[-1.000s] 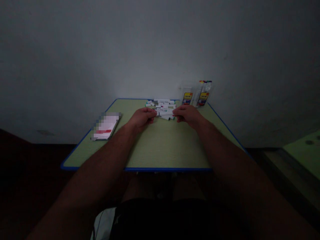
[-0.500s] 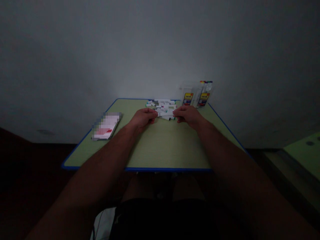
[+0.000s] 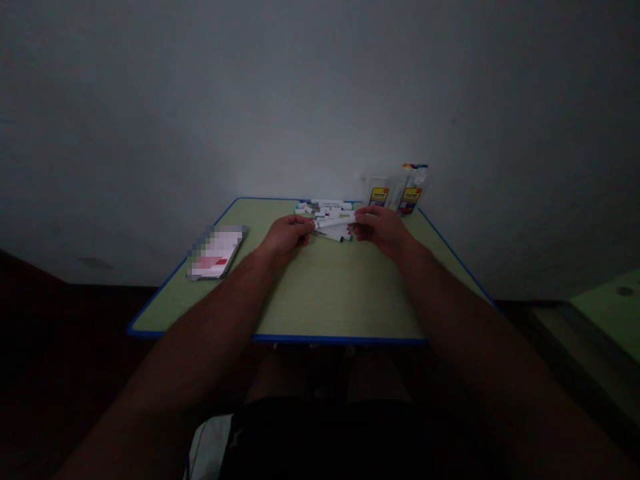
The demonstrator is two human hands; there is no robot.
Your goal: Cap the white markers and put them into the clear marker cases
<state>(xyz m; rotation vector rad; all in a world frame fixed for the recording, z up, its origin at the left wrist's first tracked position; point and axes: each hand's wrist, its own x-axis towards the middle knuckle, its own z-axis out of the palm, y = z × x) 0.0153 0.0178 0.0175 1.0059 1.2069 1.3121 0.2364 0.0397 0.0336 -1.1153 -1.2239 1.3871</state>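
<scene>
Between my two hands a white marker (image 3: 334,223) is held nearly level, its right end a little higher. My left hand (image 3: 291,233) pinches its left end, and my right hand (image 3: 379,227) pinches its right end. Just behind and below it lies a loose pile of white markers (image 3: 332,205) with coloured caps, on the far part of the pale green table (image 3: 335,287). The fingers hide parts of the held marker's ends.
At the back right stand clear plastic marker cases (image 3: 379,195) with yellow labels; one holds markers with coloured ends (image 3: 415,175). A phone-like slab (image 3: 220,253), partly pixelated, lies on the left. Blue edging (image 3: 340,340) borders the table, and a grey wall (image 3: 320,100) rises behind.
My right hand has risen slightly and the held marker has tilted, its right end now higher. My left hand stays almost in place. The whole view has shifted a little.
</scene>
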